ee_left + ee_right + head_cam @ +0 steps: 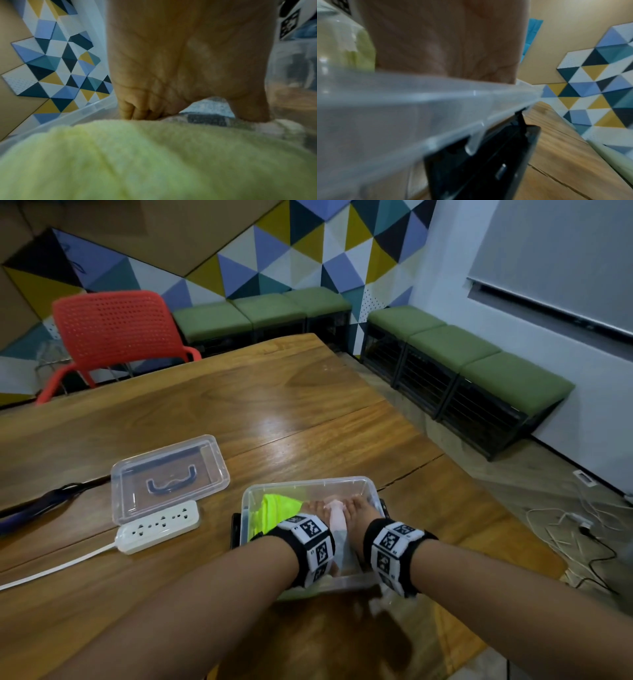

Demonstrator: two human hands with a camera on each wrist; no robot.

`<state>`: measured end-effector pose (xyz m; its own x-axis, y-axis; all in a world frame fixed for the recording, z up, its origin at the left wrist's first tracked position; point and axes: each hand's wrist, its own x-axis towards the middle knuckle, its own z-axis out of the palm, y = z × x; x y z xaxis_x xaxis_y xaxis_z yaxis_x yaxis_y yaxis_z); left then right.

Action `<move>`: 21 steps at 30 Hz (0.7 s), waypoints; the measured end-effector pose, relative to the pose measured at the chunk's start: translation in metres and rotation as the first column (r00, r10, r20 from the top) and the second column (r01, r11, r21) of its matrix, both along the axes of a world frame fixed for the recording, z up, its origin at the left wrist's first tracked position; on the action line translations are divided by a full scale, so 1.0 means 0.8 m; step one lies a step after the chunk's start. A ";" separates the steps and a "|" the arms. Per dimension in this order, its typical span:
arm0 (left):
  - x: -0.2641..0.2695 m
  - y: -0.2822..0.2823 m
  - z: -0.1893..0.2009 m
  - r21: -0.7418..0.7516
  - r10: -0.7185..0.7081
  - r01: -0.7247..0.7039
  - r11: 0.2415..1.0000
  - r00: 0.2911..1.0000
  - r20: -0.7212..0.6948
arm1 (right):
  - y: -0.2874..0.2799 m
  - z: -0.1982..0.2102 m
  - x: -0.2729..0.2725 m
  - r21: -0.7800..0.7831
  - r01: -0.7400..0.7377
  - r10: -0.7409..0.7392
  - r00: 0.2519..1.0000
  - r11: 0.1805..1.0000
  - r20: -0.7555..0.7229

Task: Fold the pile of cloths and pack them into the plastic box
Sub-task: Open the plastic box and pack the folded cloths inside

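The clear plastic box (pixel 310 483) stands on the wooden table near its front edge. A yellow-green cloth (pixel 278 507) lies in its left half and fills the foreground of the left wrist view (pixel 154 162). Both hands reach down into the box side by side. A folded pale pink cloth (pixel 335 516) sits between them. My left hand (pixel 317 506) curls its fingers (pixel 133 112) down over a cloth edge, thumb set apart on a checked grey patch (pixel 205 118). My right hand (pixel 357 503) bends its fingers over the pale cloth; the box rim (pixel 436 94) hides them in the right wrist view.
The box's clear lid (pixel 169 477) lies upside down to the left, with a white power strip (pixel 159 527) in front of it. A black latch (pixel 479 162) hangs on the box's right side. A red chair (pixel 113 330) stands behind the table; cables lie on the floor at right.
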<state>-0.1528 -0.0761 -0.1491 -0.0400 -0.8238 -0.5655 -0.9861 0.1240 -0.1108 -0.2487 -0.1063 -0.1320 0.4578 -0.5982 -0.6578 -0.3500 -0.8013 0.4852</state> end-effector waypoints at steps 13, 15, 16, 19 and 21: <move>0.150 0.032 0.121 -0.187 0.243 -0.388 0.902 0.817 -0.523 | -0.039 0.148 0.088 0.264 0.224 -0.342 0.718 0.938 0.606; 0.203 0.041 0.126 -0.208 0.360 -0.537 0.817 0.758 -0.544 | -0.038 0.162 0.134 0.325 0.216 -0.382 0.670 0.921 0.637; 0.228 0.046 0.126 -0.201 0.415 -0.588 0.783 0.736 -0.535 | -0.037 0.165 0.158 0.359 0.219 -0.409 0.656 0.907 0.634; 0.295 0.062 0.117 -0.205 0.551 -0.673 0.711 0.713 -0.432 | -0.039 0.144 0.233 0.383 0.178 -0.393 0.686 0.906 0.612; 0.324 0.069 0.100 -0.181 0.605 -0.682 0.708 0.719 -0.342 | -0.047 0.098 0.277 0.309 0.126 -0.290 0.769 0.943 0.570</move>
<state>0.1065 -0.0212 -0.0694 0.4582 -0.8133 -0.3586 -0.8080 -0.5492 0.2131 -0.0269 -0.1440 -0.0540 0.6891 -0.5874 -0.4243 -0.6741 -0.7345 -0.0780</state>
